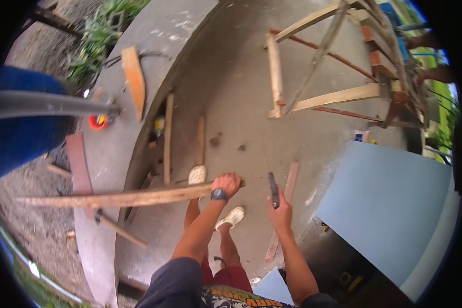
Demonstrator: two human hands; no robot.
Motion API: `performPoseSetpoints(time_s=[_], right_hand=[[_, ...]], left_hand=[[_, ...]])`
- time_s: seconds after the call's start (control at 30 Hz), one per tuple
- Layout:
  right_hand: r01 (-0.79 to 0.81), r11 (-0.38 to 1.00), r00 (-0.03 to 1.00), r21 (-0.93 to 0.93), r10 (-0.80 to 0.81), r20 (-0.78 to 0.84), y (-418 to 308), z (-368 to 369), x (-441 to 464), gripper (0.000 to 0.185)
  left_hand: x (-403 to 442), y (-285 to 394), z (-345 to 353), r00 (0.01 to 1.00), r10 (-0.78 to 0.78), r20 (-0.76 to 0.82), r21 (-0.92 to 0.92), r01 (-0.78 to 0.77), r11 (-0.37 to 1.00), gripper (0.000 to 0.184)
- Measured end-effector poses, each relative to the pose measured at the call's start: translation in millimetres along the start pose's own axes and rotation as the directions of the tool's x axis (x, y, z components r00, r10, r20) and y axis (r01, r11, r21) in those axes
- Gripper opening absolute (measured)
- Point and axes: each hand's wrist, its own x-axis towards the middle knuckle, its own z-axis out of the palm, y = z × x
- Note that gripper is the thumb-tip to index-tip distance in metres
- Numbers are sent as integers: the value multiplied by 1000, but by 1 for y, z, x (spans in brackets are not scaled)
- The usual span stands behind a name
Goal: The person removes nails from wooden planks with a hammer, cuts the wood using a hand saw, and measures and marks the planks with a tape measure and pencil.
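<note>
My left hand (226, 185), with a dark watch at its wrist, is closed around the near end of a long wooden plank (123, 197). The plank reaches left across the concrete ledge. My right hand (281, 211) grips a narrow dark hand tool (273, 189) that points away from me; its exact kind cannot be made out. Beneath that hand a flat reddish strip of wood (291, 182) lies on the floor. On the ledge, under the plank's line, rests a hammer (119, 229) with a wooden handle.
A wooden frame (339, 95) stands at upper right, with another person's arm (434, 74) beside it. A light blue sheet (385, 200) covers the right side. Wood sticks (168, 138) lie near the ledge (108, 138). A blue drum (28, 118) and grey pole (51, 104) stand left.
</note>
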Motion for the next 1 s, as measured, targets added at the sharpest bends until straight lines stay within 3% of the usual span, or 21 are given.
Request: performPoseSetpoints(time_s=[0.03, 0.07, 0.1, 0.2, 0.23, 0.27, 0.33, 0.43, 0.6, 0.7, 0.73, 0.8, 0.83, 0.93, 0.97, 1.0], right_hand=[[74, 996, 997, -40, -75, -31, -18, -4, 6, 54], [329, 943, 932, -40, -331, -146, -25, 5, 18, 60], [425, 903, 897, -55, -429, -108, -37, 13, 35, 66], [633, 755, 746, -168, -654, -126, -103, 53, 98, 70], [637, 728, 735, -252, -672, -85, -122, 71, 122, 70], [652, 694, 722, -307, -691, -28, -143, 92, 145, 71], [730, 572, 589, -373, -804, -80, -179, 132, 193, 69], [784, 485, 521, -387, -853, -15, -227, 181, 253, 67], [818, 378, 428, -434, -904, 20, -282, 244, 317, 64], [811, 344, 451, -473, -883, 130, -309, 263, 331, 64], [781, 372, 493, -501, -861, 129, -319, 269, 326, 58], [735, 347, 405, -582, -914, -33, -322, 283, 311, 53], [742, 360, 428, -565, -904, -14, -319, 284, 293, 50], [860, 388, 428, -332, -902, 52, -305, 260, 170, 50], [898, 412, 434, -154, -887, 156, -287, 261, 126, 56], [880, 473, 407, 48, -802, 438, -259, 269, 89, 62]], left_hand=[[-1, 0, -2, 1000, 15, -5, -70, -15, 997, 35], [-1, 1, 0, 1000, 13, 9, -65, -12, 998, 36], [-1, 1, -3, 997, 73, 6, -39, -73, 997, 37], [8, 2, 1, 986, 165, -14, -29, -165, 986, 38], [4, 3, 2, 985, 169, -33, -67, -171, 983, 37], [-7, -4, 2, 989, 145, -45, -92, -148, 985, 37], [-10, -5, -8, 994, 112, 10, -211, -107, 972, 35], [-13, -10, -3, 984, 177, -31, -211, -180, 961, 38], [-20, -18, -2, 952, 299, 69, -211, -279, 937, 50], [-26, -22, 2, 937, 347, 20, -252, -332, 909, 48], [-29, -22, 1, 940, 342, 16, -257, -327, 910, 47], [-28, -18, 28, 956, 293, 14, -181, -285, 941, 45], [-30, -17, 49, 961, 276, -17, -110, -276, 955, 46], [-25, -18, 75, 981, 193, -7, -67, -193, 979, 47], [-25, -19, 78, 986, 167, 25, -49, -166, 985, 48], [-28, -25, 82, 990, 131, 53, -26, -130, 991, 48]])
